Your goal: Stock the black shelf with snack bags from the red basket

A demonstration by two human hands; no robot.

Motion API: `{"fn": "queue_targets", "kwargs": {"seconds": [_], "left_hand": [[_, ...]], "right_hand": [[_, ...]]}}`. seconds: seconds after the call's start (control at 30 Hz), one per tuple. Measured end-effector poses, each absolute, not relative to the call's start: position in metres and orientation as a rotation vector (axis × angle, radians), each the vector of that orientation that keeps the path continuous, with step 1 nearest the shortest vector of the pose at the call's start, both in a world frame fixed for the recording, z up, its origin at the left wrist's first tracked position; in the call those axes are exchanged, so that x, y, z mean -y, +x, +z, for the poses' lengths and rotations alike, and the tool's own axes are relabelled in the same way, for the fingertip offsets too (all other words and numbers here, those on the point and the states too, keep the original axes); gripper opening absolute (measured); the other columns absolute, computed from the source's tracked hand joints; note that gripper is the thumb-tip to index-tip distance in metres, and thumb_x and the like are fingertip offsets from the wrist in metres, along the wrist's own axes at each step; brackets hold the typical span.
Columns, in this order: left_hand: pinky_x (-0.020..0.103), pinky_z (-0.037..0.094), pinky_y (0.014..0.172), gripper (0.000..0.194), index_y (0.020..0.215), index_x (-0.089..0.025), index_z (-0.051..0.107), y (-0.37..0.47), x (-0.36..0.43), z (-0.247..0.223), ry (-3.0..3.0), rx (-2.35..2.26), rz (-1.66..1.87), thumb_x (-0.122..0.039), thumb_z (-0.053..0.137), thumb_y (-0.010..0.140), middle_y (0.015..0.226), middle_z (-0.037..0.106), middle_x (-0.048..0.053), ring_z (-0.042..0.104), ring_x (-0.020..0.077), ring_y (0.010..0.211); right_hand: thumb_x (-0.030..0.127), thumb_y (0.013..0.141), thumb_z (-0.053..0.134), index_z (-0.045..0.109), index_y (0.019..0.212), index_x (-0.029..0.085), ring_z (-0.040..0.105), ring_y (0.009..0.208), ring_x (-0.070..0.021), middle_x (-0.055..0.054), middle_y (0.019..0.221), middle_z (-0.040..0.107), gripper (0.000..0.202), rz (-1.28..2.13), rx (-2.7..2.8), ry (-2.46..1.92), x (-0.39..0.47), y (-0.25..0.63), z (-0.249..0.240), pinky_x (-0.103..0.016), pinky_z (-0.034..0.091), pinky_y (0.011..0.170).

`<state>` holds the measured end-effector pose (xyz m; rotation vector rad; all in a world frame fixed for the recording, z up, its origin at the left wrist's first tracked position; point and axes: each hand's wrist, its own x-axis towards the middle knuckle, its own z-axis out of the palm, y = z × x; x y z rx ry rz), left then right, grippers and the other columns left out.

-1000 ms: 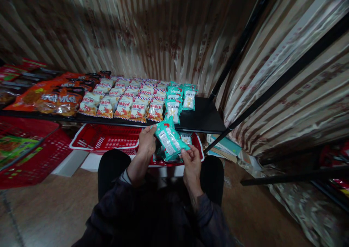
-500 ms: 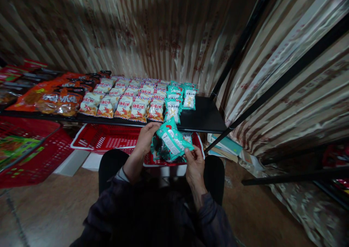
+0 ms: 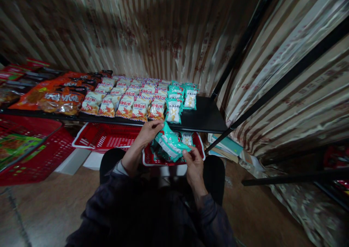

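Observation:
A teal snack bag is stretched between my two hands, above a red basket that holds more teal bags. My left hand pinches its upper left corner, and my right hand grips its right end. On the black shelf just beyond, several teal bags lie in two columns. White and orange snack bags fill rows to their left.
Orange snack bags lie further left on the shelf. A red basket with green packs stands at the lower left. Black metal bars slant across the right, before striped cloth. Cardboard pieces lie under the shelf.
The teal bag has tilted and sunk slightly between my hands, showing more of the bags in the basket behind it. Both hands still hold it.

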<state>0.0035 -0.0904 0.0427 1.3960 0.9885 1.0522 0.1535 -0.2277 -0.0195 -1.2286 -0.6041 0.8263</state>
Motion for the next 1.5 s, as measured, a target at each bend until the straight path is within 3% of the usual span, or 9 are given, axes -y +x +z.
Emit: {"fn": "queue_targets", "kwargs": {"seconds": [0.2, 0.5, 0.83, 1.07, 1.23, 1.4, 1.5], "left_hand": [[0.022, 0.038, 0.055, 0.02, 0.068, -0.016, 0.062, 0.011, 0.092, 0.037, 1.381, -1.077, 1.118, -0.036, 0.065, 0.067, 0.059, 0.055, -0.004, 0.048, 0.0104, 0.057], [0.022, 0.036, 0.057, 0.007, 0.07, -0.017, 0.055, 0.021, 0.092, 0.038, 1.416, -1.176, 1.253, -0.022, 0.053, 0.075, 0.059, 0.047, -0.005, 0.043, 0.0106, 0.057], [0.021, 0.031, 0.051, 0.013, 0.068, -0.019, 0.05, 0.031, 0.099, 0.032, 1.229, -1.101, 1.321, -0.023, 0.05, 0.081, 0.057, 0.042, -0.005, 0.037, 0.0096, 0.051], [0.021, 0.034, 0.054, 0.008, 0.072, -0.017, 0.054, 0.033, 0.098, 0.026, 1.203, -1.132, 1.319, -0.024, 0.053, 0.076, 0.06, 0.047, -0.004, 0.04, 0.0099, 0.055], [0.022, 0.034, 0.054, 0.01, 0.071, -0.018, 0.055, 0.032, 0.09, 0.02, 1.315, -1.164, 1.237, -0.028, 0.054, 0.074, 0.058, 0.047, -0.005, 0.042, 0.0107, 0.055], [0.023, 0.033, 0.052, 0.012, 0.069, -0.019, 0.054, 0.025, 0.081, 0.014, 1.549, -1.21, 1.043, -0.03, 0.051, 0.074, 0.056, 0.048, -0.004, 0.043, 0.0123, 0.054], [0.024, 0.032, 0.052, 0.012, 0.068, -0.02, 0.054, 0.018, 0.077, 0.017, 1.717, -1.195, 0.932, -0.029, 0.051, 0.074, 0.056, 0.048, -0.004, 0.043, 0.0127, 0.054]], "right_hand": [[0.044, 0.069, 0.071, 0.06, 0.087, 0.02, 0.052, 0.063, -0.0115, 0.004, 0.071, 0.058, 0.032, 0.812, 0.646, -1.264, 0.228, 0.152, -0.017, -0.024, 0.042, 0.06], [0.047, 0.08, 0.062, 0.06, 0.085, 0.019, 0.054, 0.059, -0.0118, 0.003, 0.068, 0.058, 0.029, 0.636, 0.765, -1.31, 0.231, 0.15, -0.007, -0.024, 0.045, 0.058], [0.019, 0.089, 0.057, 0.065, 0.087, 0.02, 0.061, 0.073, -0.0147, -0.002, 0.077, 0.064, 0.008, -0.029, 1.3, -1.289, 0.245, 0.146, 0.013, -0.027, 0.049, 0.066], [0.028, 0.09, 0.057, 0.063, 0.086, 0.019, 0.059, 0.067, -0.0134, 0.0, 0.074, 0.061, 0.011, 0.096, 1.16, -1.391, 0.244, 0.149, 0.001, -0.026, 0.049, 0.061], [0.031, 0.087, 0.059, 0.06, 0.101, 0.019, 0.059, 0.066, -0.0128, 0.0, 0.078, 0.062, 0.019, 0.224, 1.025, -1.393, 0.242, 0.15, -0.007, -0.024, 0.049, 0.059], [0.03, 0.09, 0.054, 0.064, 0.104, 0.019, 0.063, 0.082, -0.0169, -0.005, 0.092, 0.067, 0.02, 0.222, 1.091, -1.407, 0.243, 0.155, -0.008, -0.031, 0.051, 0.074], [0.029, 0.093, 0.05, 0.068, 0.101, 0.02, 0.063, 0.088, -0.0184, -0.005, 0.09, 0.068, 0.021, 0.22, 1.182, -1.406, 0.244, 0.159, -0.007, -0.034, 0.05, 0.079]]}}
